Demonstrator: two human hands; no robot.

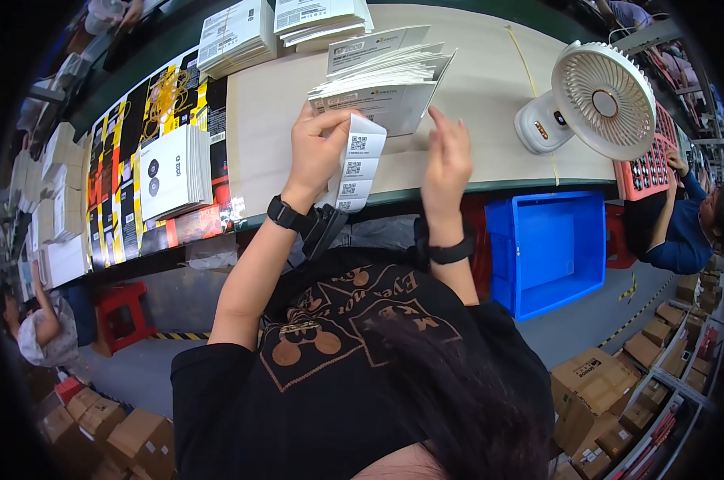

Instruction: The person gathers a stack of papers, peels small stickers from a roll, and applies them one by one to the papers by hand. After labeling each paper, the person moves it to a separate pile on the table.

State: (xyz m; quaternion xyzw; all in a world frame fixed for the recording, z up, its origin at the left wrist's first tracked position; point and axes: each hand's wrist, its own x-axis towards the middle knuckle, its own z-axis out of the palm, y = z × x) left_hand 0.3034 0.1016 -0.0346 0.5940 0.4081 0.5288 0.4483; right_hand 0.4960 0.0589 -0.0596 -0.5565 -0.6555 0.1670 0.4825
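Observation:
My left hand (318,148) grips a strip of white square-code stickers (356,164) that hangs down over the table edge. My right hand (446,160) is raised beside it with fingers apart, close to the strip and to a fanned stack of white booklets (382,80) lying on the beige table (490,88). Whether the right fingertips pinch a sticker I cannot tell. Both wrists wear black bands.
A white desk fan (598,100) stands at the right of the table. More white booklet stacks (238,36) lie at the back, black-and-yellow printed sheets (150,104) and a white pad (174,172) at the left. A blue bin (550,252) sits below. Another person (690,224) works at the right.

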